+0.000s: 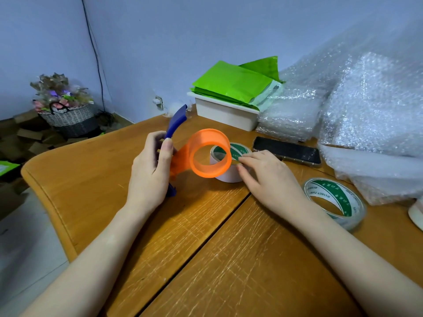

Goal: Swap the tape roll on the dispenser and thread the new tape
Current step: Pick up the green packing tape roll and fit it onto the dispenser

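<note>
My left hand (150, 172) grips the blue handle of the tape dispenser (175, 121), holding it upright above the table. The dispenser's orange translucent drum (211, 143) sticks out to the right with no roll on it. Behind the drum a white tape roll (230, 175) with a green-printed core stands on the table. My right hand (267, 177) rests on that roll, fingertips on its top rim and side. A second roll of clear tape (335, 202) with the same green core lies flat at the right, apart from both hands.
A black phone (287, 153) lies just behind my right hand. Bubble wrap (370, 120) is piled along the right side. A white box (225, 114) topped with green bags (233, 84) stands at the back. The wooden table's (96, 170) rounded edge runs at the left.
</note>
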